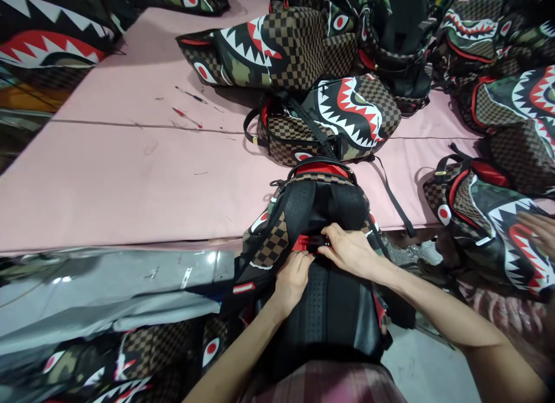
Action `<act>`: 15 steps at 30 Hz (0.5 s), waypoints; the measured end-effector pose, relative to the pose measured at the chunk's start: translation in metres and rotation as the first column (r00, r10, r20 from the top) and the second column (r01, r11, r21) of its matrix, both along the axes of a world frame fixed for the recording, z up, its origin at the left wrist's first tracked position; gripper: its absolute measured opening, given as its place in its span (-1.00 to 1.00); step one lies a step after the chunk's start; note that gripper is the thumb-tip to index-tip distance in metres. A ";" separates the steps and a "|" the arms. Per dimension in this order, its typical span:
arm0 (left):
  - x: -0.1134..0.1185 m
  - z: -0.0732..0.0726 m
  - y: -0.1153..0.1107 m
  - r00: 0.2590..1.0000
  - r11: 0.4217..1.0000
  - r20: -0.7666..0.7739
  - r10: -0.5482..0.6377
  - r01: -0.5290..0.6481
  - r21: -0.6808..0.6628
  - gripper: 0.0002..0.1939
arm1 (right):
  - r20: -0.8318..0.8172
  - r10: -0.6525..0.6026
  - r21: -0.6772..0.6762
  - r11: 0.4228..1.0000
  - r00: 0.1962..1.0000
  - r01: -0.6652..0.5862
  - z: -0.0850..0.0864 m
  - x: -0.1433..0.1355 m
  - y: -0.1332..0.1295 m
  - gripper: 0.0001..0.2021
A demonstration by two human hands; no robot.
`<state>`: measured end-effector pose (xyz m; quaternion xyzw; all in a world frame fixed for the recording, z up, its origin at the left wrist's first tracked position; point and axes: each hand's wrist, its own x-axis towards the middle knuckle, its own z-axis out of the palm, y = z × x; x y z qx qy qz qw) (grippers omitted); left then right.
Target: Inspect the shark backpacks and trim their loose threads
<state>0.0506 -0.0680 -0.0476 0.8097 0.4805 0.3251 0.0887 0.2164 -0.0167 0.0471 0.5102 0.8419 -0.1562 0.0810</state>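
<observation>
Step looks like working the red fabric [300, 242] on the back of the backpack [318, 296]. Right hand [349, 251]: fingers pinching a dark piece [315, 245]. Left hand [293, 278]: fingers at the red, grip can't tell. Next move probably needs steady tension. Backpack's directly under both hands' fingers; counter [130, 206] beyond.

Down at six o'clock I see plaid clothing [336, 385], dusky mauve with paler bands and a brighter pink patch; the slender forearms [433, 310] are bare, like the left hand [295, 276] and right hand [349, 250].
</observation>
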 end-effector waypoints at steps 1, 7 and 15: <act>-0.001 0.000 0.001 1.000 1.000 0.013 -0.005 0.005 0.016 -0.83 | 0.040 -0.002 -0.008 1.000 0.999 0.003 0.000 -0.005 0.005 -0.68; -0.003 -0.008 0.000 0.997 0.999 0.057 0.043 -0.044 0.021 -0.83 | 0.133 0.083 -0.133 0.989 0.988 -0.066 -0.008 -0.010 0.023 -0.75; -0.001 -0.010 -0.001 0.993 0.992 0.054 0.108 -0.111 0.055 -0.88 | 0.106 -0.020 -0.218 0.975 0.994 0.042 -0.014 -0.009 0.026 -0.76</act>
